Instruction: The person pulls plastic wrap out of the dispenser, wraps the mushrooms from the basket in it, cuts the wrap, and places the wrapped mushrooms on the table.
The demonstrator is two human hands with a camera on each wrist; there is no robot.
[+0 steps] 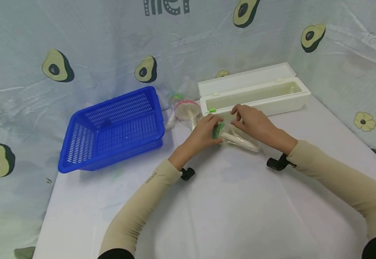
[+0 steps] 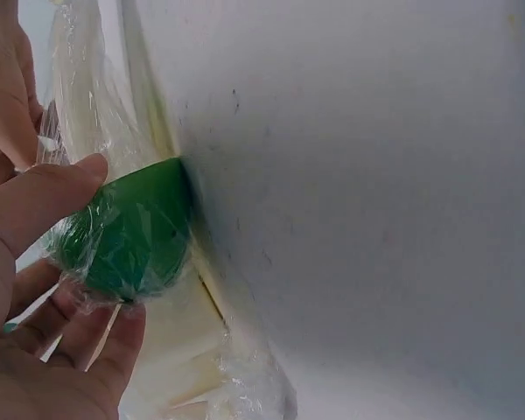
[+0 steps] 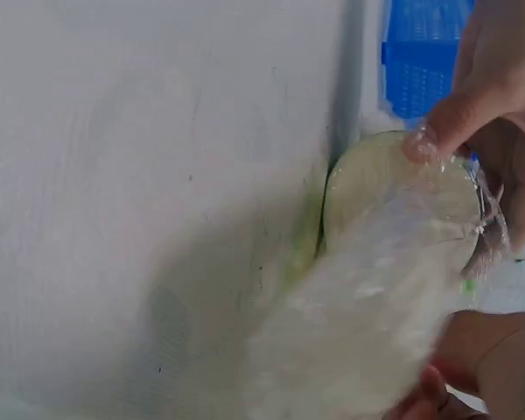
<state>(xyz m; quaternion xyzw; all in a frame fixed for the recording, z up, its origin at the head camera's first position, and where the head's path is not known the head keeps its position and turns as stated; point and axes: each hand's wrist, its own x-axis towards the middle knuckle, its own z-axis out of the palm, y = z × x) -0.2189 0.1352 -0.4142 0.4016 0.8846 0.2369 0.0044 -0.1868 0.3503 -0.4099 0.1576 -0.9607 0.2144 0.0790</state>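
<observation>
My left hand (image 1: 203,131) grips a wooden-handled thing with a round green head (image 2: 136,227), wrapped in clear plastic. The thumb lies over the green head's edge and the fingers curl under it. In the right wrist view, the head shows a flat, pale round face (image 3: 367,188). The handle (image 1: 240,139) points right, inside its clear bag. My right hand (image 1: 256,122) is bent over the far side of the bag; in the head view, its thumb and forefinger are apart with nothing visible between them. In the right wrist view, blurred plastic partly hides its fingers.
Left of the hands sits a blue slatted basket (image 1: 124,145). A long white box (image 1: 278,104) with its lid raised stands behind the right hand. Between them lie a bagged, pink-rimmed round thing with a handle (image 1: 188,109) and another bagged thing with a green top (image 1: 176,96).
</observation>
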